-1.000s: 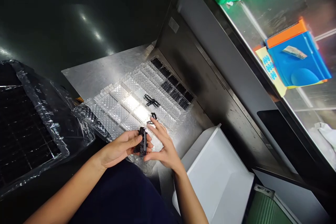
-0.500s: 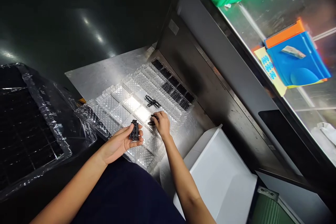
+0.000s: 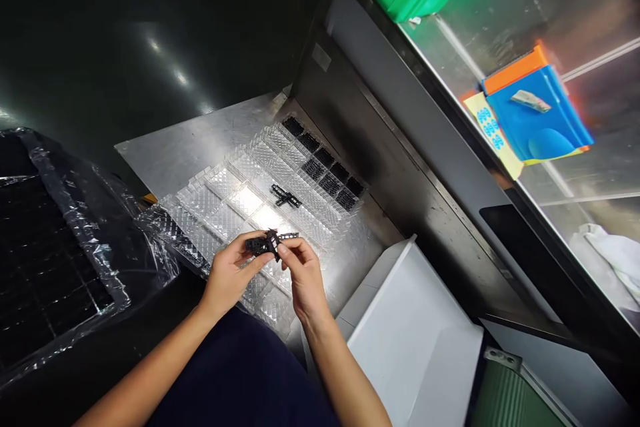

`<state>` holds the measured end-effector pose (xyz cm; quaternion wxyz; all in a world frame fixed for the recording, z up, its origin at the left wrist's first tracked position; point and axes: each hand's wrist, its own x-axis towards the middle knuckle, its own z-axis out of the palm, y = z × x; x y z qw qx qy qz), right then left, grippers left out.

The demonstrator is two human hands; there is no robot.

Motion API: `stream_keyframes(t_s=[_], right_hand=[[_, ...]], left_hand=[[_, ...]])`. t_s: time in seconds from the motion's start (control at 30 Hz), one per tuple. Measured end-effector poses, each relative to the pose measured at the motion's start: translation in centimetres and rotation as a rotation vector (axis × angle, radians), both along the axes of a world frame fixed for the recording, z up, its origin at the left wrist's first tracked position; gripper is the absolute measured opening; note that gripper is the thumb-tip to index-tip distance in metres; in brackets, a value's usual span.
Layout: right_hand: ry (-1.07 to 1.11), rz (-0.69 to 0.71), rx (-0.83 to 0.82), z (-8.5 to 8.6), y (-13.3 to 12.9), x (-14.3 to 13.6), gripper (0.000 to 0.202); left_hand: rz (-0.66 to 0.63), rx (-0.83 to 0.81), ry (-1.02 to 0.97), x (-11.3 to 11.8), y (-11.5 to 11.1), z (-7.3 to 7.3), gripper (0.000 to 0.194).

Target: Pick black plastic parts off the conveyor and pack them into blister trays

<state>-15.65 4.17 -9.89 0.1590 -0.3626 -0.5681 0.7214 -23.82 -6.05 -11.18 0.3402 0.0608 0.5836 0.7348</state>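
One small bundle of black plastic parts point(image 3: 256, 245) is in the left hand point(image 3: 225, 280), its long axis running mostly left to right, with the left fingers point(image 3: 240, 241) grasping it from the far side and the thumb from the near side. The right hand point(image 3: 307, 277) is also grasping, with thumb and fingertips pinched on a slim black part point(image 3: 274, 240) at the right end of the bundle. That relation governs the handling: this part stands crosswise to the bundle, its long axis running near to far, and it lies between the two sets of fingers, closer to the right hand. A thin black strip point(image 3: 289, 235) juts rightward above the right fingers; whether these parts are joined or merely touching cannot be told. Everything held is above a clear plastic compartment tray point(image 3: 220, 183) on the metal tabletop point(image 3: 170, 130). Farther off, beyond both hands, a loose cluster of black parts point(image 3: 286, 197) lies crossed on the tray, with neither hand plainly nearer to it. At the tray's far right, several compartments are packed with black pieces point(image 3: 324, 159). A white bin point(image 3: 400, 333) is just right of the right forearm, and film-wrapped black trays point(image 3: 45, 260) lie to the left.
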Motion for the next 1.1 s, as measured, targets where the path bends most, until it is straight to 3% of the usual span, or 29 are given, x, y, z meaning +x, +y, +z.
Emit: stream_keyframes(t_s=[0.2,0.3,0.4,0.47,0.53,0.6,0.7,0.77,0.87,1.1], right_hand=[[-0.042,0.182,0.102,0.5,1.5,0.8,0.031],[-0.073,0.149,0.241,0.9,1.8,1.3,0.025],[-0.116,0.143,0.631,1.1,1.3,1.8,0.013],[-0.13,0.249,0.948,1.3,0.9,2.1,0.01],[-0.091,0.403,1.099,1.7,0.8,2.3,0.011],[-0.016,0.495,1.08,2.3,1.1,2.5,0.01],[0.054,0.562,0.938,3.3,2.3,2.7,0.06],[0.061,0.621,0.862,3.8,2.9,2.7,0.083],[0.084,0.661,0.826,4.3,3.3,2.6,0.083],[0.101,0.719,1.016,4.2,3.4,2.6,0.086]], left_hand=[[-0.259,0.096,-0.285,-1.6,-0.3,0.7,0.033],[-0.247,0.027,-0.3,-1.8,-0.3,0.9,0.037],[-0.19,-0.016,-0.264,-1.3,0.0,0.8,0.041],[-0.182,-0.001,-0.259,-0.9,0.3,0.6,0.041],[-0.186,0.013,-0.265,-0.7,0.3,0.5,0.039],[-0.215,0.006,-0.305,-0.9,0.1,0.6,0.035],[-0.362,0.032,-0.429,-1.3,-0.5,1.0,0.032],[-0.46,0.069,-0.478,-1.6,-0.9,1.3,0.032],[-0.51,0.081,-0.489,-1.7,-1.1,1.7,0.031],[-0.565,0.088,-0.47,-1.7,-1.0,1.8,0.029]])
